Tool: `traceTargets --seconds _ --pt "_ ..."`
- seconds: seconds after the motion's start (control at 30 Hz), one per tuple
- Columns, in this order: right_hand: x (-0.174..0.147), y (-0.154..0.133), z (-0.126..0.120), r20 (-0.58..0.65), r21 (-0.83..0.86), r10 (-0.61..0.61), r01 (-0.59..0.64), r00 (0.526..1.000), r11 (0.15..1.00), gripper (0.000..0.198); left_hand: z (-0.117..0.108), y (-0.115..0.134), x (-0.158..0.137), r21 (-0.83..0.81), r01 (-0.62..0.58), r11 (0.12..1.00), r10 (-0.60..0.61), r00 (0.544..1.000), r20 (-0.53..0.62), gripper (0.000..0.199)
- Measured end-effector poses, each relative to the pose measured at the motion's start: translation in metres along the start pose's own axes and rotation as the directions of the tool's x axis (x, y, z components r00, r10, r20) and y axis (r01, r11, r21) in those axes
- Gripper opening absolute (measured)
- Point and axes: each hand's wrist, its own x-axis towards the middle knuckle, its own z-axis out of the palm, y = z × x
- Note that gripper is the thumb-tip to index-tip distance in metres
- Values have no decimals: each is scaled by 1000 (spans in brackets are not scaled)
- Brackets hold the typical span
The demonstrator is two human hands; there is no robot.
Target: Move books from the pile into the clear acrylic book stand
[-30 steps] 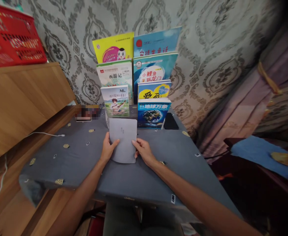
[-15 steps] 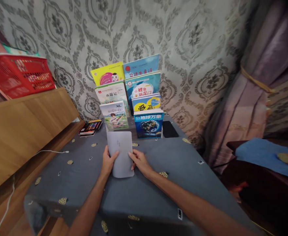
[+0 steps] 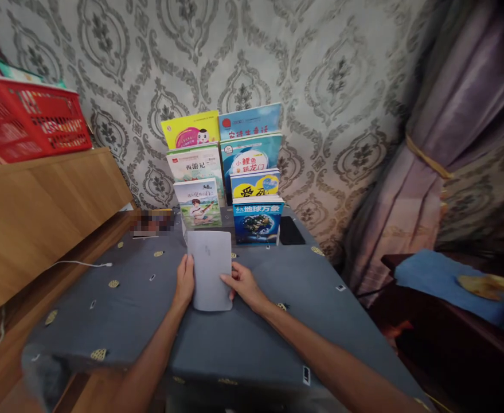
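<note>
Against the far wall [image 3: 303,57], the counter [image 3: 316,292] carries books [image 3: 252,163] in rising tiers, likely so each cover shows. Nearer is the grey booklet [image 3: 210,261]: the right hand [image 3: 243,284] pinches its right edge, seemingly to steady it; the left hand [image 3: 185,281] meets its left edge, gripping or not, I can't tell.

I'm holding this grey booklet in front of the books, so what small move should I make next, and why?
Perhaps steady the booklet by laying the thumb of your left hand over its front. The thumb of your right hand is on that face, while the left thumb seems only to lie along the opposite edge, so the hold looks uneven.
</note>
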Motion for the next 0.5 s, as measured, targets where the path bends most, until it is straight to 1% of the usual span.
traceTargets --seconds 0.1,0.17,0.23,0.27,0.33,0.4,0.47,0.5 --pt "-1 -3 -4 -6 -37 -3 3 1000 999 53 -3 -5 3 16 -21 1000 21 999 29 53" --pt "-1 -6 -8 -27 -68 -2 1 1000 998 52 -6 -8 4 18 -26 1000 25 998 49 48" --pt "-1 -9 -13 -61 -97 4 -10 998 995 52 -7 -11 3 4 6 1000 -6 998 60 44" --pt "-1 -10 -15 -69 -113 14 -21 998 993 52 -7 -13 2 -16 50 999 -49 996 72 46" --pt "-1 -11 -20 -40 -149 61 -66 997 987 52 -8 -18 0 -69 176 982 -167 979 117 60" --pt "-2 -13 -23 37 -198 143 -133 989 971 50 -8 -23 0 -104 264 959 -248 957 148 69" --pt "-3 -15 -24 93 -301 226 -189 970 935 47 -10 -27 1 -90 258 962 -243 959 147 66" --pt "-3 -16 -25 94 -387 255 -201 962 900 44 -11 -29 2 -64 236 970 -225 964 142 63"
